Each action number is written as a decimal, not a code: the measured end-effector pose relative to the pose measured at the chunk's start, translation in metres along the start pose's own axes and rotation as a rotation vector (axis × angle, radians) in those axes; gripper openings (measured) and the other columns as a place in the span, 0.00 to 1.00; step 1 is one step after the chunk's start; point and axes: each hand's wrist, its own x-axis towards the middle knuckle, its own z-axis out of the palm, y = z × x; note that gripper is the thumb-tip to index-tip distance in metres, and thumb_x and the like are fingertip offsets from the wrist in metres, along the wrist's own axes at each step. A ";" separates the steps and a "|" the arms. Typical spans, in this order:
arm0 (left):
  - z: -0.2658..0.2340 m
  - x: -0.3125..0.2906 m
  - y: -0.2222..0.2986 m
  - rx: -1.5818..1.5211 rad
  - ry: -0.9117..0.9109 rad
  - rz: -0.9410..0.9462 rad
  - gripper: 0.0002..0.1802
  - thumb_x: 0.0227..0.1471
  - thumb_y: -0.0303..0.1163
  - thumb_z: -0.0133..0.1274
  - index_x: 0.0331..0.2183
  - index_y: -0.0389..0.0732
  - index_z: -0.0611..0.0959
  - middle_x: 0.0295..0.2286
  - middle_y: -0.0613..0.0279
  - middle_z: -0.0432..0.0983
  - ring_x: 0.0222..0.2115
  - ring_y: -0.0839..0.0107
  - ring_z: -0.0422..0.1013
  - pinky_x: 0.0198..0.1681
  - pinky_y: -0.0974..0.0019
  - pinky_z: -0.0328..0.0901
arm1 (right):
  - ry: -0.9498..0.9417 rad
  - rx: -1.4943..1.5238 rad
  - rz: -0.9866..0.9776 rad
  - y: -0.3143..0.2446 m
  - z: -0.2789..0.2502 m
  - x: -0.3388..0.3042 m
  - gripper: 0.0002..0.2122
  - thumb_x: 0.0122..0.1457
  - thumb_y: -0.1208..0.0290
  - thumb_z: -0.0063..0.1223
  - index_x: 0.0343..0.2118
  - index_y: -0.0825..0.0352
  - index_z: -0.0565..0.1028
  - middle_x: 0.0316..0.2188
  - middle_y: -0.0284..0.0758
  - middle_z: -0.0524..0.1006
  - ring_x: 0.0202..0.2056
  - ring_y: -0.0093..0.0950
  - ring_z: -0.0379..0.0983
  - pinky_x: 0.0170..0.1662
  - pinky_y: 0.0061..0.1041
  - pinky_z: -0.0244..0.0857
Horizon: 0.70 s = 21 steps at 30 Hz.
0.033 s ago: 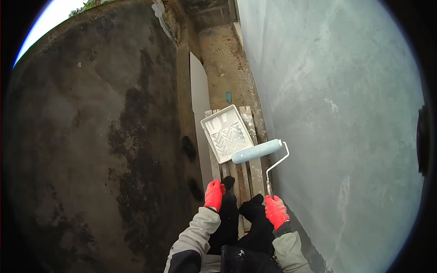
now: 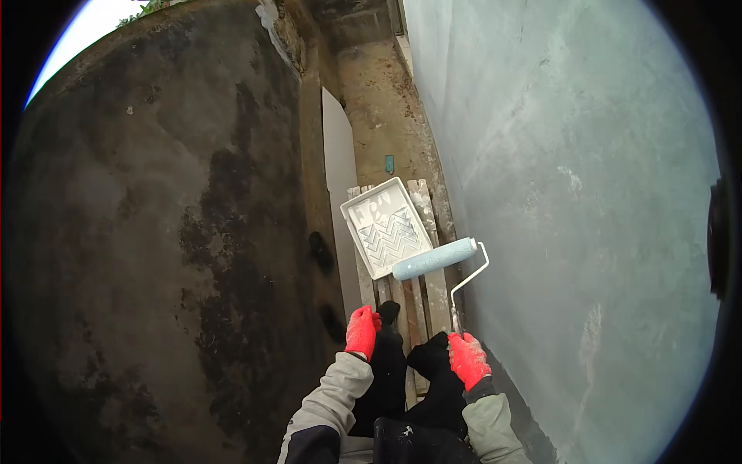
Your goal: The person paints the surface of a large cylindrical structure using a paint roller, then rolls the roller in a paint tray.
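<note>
My right hand, in a red glove, is closed round the handle of a paint roller. The roller has a pale blue sleeve on a bent white wire frame. Its left end overlaps the near right corner of a white paint tray; I cannot tell whether they touch. The tray lies at an angle on wooden planks, with a zigzag-ribbed slope and white and grey paint patches inside. My left hand, also red-gloved, is closed beside my left leg, short of the tray, with nothing visible in it.
A grey-blue wall rises close on my right; a dark, stained wall stands on the left. Under my feet run paint-spotted planks. A white panel leans at the left. A small teal piece lies on the ground ahead.
The roller has shifted very slightly to the left and down. The pale patches at the far end of the tray have changed shape. My hands are nearly still.
</note>
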 end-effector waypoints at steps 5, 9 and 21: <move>-0.011 0.106 -0.046 0.038 0.067 -0.028 0.19 0.60 0.41 0.45 0.45 0.36 0.73 0.33 0.55 0.76 0.30 0.68 0.73 0.33 0.65 0.70 | -0.069 -0.109 -0.003 0.056 0.026 0.141 0.11 0.57 0.59 0.51 0.30 0.62 0.69 0.14 0.27 0.66 0.14 0.22 0.63 0.18 0.26 0.57; -0.019 0.194 -0.089 0.052 0.088 0.003 0.21 0.60 0.42 0.46 0.46 0.35 0.73 0.36 0.55 0.75 0.33 0.68 0.72 0.37 0.64 0.69 | -0.108 -0.192 -0.015 0.083 0.060 0.225 0.13 0.57 0.57 0.49 0.33 0.62 0.71 0.16 0.28 0.68 0.15 0.22 0.64 0.19 0.25 0.58; 0.005 0.373 -0.177 0.217 0.212 0.480 0.28 0.61 0.42 0.44 0.53 0.29 0.68 0.50 0.46 0.67 0.52 0.58 0.64 0.55 0.62 0.57 | -0.079 -0.485 -0.235 0.143 0.090 0.362 0.21 0.59 0.55 0.46 0.52 0.60 0.67 0.30 0.43 0.77 0.30 0.38 0.74 0.33 0.36 0.67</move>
